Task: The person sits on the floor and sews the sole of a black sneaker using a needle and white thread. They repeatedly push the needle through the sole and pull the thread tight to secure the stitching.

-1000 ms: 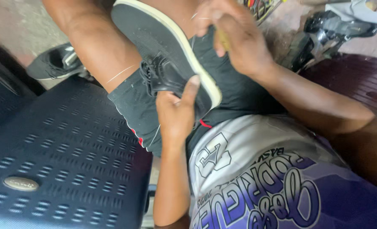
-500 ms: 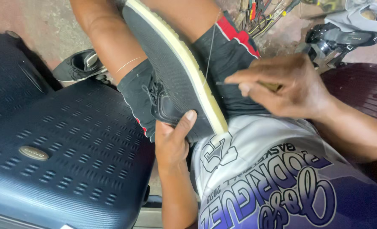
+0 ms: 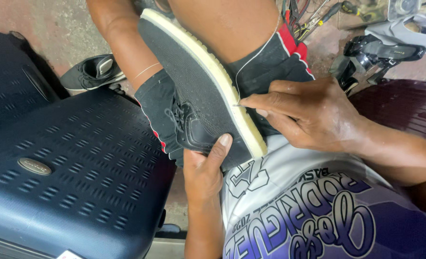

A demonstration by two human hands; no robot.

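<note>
- Fingers of left hand [image 3: 204, 169] clamped on the heel end of the black shoe [image 3: 201, 96]: thumb pressed flat up the side of the upper, other fingers hidden behind it.
- Change: a second ago the right hand [image 3: 313, 114] was high by the toe end; half a second ago it had dropped to mid-sole; now it sits lower still along the cream sole edge [image 3: 232, 103], fingertips [image 3: 247, 102] pinched together on something thin, likely a needle, at the seam between sole and upper. Tool itself too small to tell.
- Judged meaning: stitching along the sole rim is moving toward the heel, a good part already passed; thin thread [image 3: 258, 55] runs up from the shoe past the knee.
- Shoe placement: wedged between the person's two bare knees, sole facing right, toe pointing up and away, held much as before.
- Left side: dark blue hard case [image 3: 74, 182], ribbed with small slots, oval metal badge [image 3: 34, 166] near its left edge.
- Upper left, on the floor beyond the case's far corner: second black shoe [image 3: 95, 73] lying loose.
- Shorts [image 3: 270, 62] black with red and white trim.
- Top right on floor: hand tools [image 3: 313, 17], a black high-heeled shoe [image 3: 380, 50].
- Right edge: dark red plastic seat [image 3: 404, 108].
- Bottom right: white and purple jersey [image 3: 313, 216] with large printed lettering.
</note>
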